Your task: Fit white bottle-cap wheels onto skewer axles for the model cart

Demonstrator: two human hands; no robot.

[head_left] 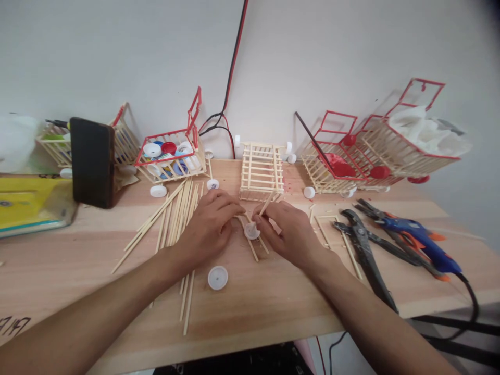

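Observation:
My left hand (211,221) is closed at the table's middle, its fingertips pinching the end of some thin wooden sticks (250,246) that lie joined or crossed on the wood. My right hand (291,226) has thumb and fingers closed around a short wooden stick (266,203), which points up and away. Between the hands a white bottle cap (252,232) rests over the sticks, close to my right fingertips. Another white bottle cap (217,277) lies hollow side up nearer me. Behind my hands stands a small stick-built cart (261,169) with white cap wheels.
Loose sticks (172,224) lie under and beside my left forearm. Pliers (367,255) and a blue glue gun (422,242) are at right. Along the wall stand red-trimmed carts (170,161), one full of caps, and a black phone (92,162). At far left is a yellow package (31,205).

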